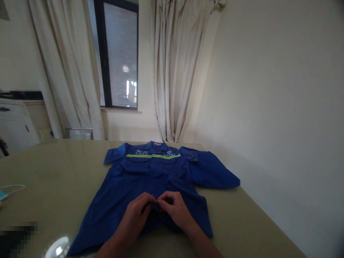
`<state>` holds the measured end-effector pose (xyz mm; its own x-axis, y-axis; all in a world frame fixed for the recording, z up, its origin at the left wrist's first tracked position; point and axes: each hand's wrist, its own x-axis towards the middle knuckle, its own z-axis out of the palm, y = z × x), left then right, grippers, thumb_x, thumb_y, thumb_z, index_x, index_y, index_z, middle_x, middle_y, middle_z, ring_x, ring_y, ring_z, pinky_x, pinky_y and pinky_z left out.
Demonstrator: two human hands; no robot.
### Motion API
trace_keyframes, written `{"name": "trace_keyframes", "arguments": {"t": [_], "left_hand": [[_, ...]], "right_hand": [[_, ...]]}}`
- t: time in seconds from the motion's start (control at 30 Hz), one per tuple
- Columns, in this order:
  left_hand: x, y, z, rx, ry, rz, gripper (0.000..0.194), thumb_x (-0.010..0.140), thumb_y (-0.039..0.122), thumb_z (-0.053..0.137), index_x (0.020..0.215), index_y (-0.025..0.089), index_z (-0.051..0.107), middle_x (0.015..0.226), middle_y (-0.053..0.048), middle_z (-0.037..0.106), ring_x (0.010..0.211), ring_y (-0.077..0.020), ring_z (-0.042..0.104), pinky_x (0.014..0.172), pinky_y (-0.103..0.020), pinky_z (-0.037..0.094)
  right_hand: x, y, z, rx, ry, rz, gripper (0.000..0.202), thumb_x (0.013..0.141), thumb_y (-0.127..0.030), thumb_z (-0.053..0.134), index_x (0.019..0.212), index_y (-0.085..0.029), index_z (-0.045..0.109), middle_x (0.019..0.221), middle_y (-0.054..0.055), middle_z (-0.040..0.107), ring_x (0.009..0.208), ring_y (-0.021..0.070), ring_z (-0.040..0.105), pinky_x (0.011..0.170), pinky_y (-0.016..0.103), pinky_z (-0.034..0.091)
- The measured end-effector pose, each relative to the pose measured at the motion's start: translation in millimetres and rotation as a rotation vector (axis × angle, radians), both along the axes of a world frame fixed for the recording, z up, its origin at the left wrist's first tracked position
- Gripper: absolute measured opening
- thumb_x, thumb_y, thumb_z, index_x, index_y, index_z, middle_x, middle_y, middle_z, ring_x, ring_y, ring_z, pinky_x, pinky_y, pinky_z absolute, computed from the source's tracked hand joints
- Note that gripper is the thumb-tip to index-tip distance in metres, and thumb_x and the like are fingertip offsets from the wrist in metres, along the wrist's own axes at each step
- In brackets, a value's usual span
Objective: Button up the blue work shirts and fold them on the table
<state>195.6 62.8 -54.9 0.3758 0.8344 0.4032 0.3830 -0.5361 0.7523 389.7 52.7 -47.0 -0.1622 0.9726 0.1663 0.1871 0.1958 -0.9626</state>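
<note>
A blue short-sleeved work shirt (145,179) lies spread on the table, its collar at the far end and a yellow-green stripe across the chest. My left hand (139,211) and my right hand (173,208) meet at the middle of its lower front edge. Both hands have their fingers closed in a pinch on the shirt's cloth, which is lifted a little there. Whether a button sits between the fingertips is too small to tell.
More folded blue cloth (215,172) lies by the right sleeve, near the wall. On the left are a face mask (4,194) and a shiny round object (57,248) at the near edge. Behind the table (53,168) hang curtains (177,64) beside a window (120,53).
</note>
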Motion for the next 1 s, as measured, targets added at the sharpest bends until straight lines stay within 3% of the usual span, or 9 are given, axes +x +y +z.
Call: {"name": "trace_keyframes", "arguments": {"t": [0.27,0.43,0.6,0.83,1.0], "left_hand": [[2,2,1.8,-0.163,-0.037,0.161,0.014,0.081,0.028,0.058,0.087,0.026,0.071,0.084,0.001,0.076,0.08,-0.0202,0.071,0.076,-0.028,0.051],[2,2,4.2,-0.209,0.131,0.226,0.014,0.086,0.032,0.057,0.08,0.025,0.068,0.075,0.001,0.073,0.072,-0.0195,0.067,0.068,-0.027,0.043],[0,5,4.0,-0.277,0.133,0.121,0.023,0.088,0.036,0.053,0.076,0.022,0.066,0.071,0.0,0.068,0.07,-0.0186,0.062,0.065,-0.027,0.038],[1,13,-12.0,-0.363,-0.054,0.01,0.021,0.086,0.037,0.056,0.082,0.019,0.066,0.076,0.0,0.067,0.073,-0.0178,0.06,0.066,-0.026,0.041],[6,11,-9.9,-0.359,-0.022,0.053,0.042,0.093,0.055,0.049,0.077,0.019,0.065,0.071,0.001,0.064,0.069,-0.0179,0.057,0.064,-0.027,0.04]], "right_hand": [[0,-4,3.4,0.126,-0.187,-0.067,0.009,0.084,-0.023,0.071,0.089,-0.02,0.078,0.085,0.002,0.074,0.081,0.0178,0.067,0.072,0.026,0.047],[-1,-4,1.4,0.17,-0.236,-0.056,0.01,0.082,-0.015,0.071,0.089,-0.02,0.076,0.085,0.001,0.07,0.082,0.0165,0.065,0.072,0.026,0.046],[-1,-4,0.2,0.176,-0.278,-0.051,0.011,0.082,-0.014,0.069,0.088,-0.02,0.076,0.085,0.001,0.068,0.08,0.0155,0.063,0.07,0.025,0.045],[-5,-8,3.2,0.184,-0.296,-0.061,0.013,0.078,-0.011,0.066,0.087,-0.019,0.07,0.082,0.0,0.064,0.071,0.013,0.06,0.062,0.022,0.044],[-6,-8,-1.8,0.277,-0.424,-0.1,0.012,0.078,-0.01,0.064,0.085,-0.02,0.065,0.084,0.0,0.061,0.074,0.0133,0.058,0.065,0.023,0.042]]}}
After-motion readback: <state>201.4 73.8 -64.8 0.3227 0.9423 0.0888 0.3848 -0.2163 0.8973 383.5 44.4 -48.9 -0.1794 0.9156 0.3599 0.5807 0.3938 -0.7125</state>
